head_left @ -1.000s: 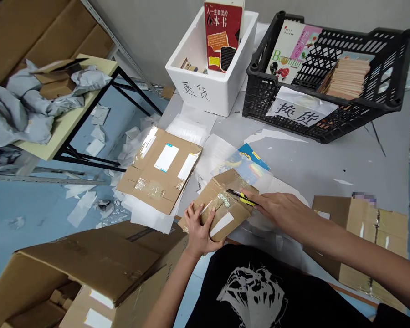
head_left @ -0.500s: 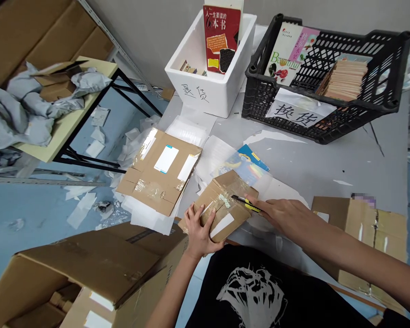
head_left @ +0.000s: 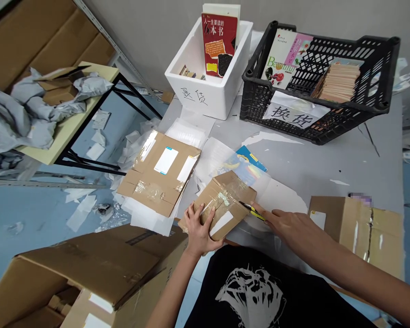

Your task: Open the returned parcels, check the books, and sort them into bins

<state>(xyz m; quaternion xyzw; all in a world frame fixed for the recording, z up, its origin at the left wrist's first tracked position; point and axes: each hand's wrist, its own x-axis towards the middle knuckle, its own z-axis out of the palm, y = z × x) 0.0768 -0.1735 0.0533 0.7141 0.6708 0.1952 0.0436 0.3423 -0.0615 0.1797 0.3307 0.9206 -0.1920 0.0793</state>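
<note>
A small taped cardboard box (head_left: 237, 213) sits tilted at the table's near edge, with a white label and clear tape on top. My left hand (head_left: 198, 230) grips its left side, fingers spread across the top and thumb along the near edge. In my right hand (head_left: 287, 223) is a yellow-and-black utility knife (head_left: 254, 212); its blade points left and its tip is at the box's right part. Whether the blade cuts into the cardboard cannot be made out. Just behind the box lie a blue booklet (head_left: 248, 157) and white paper sheets (head_left: 214, 157).
A flattened cardboard piece (head_left: 150, 171) lies left on papers. Behind stand a white foam box (head_left: 205, 98) and black crate (head_left: 314, 132), both holding books. Another carton (head_left: 331, 218) is at right. A large open carton (head_left: 89, 259) stands lower left; grey parcels (head_left: 37, 118) fill a side table.
My right hand has drawn the knife slightly right and down, from near the middle tape toward the box's right edge. My left hand keeps its hold. The view has shifted slightly.
</note>
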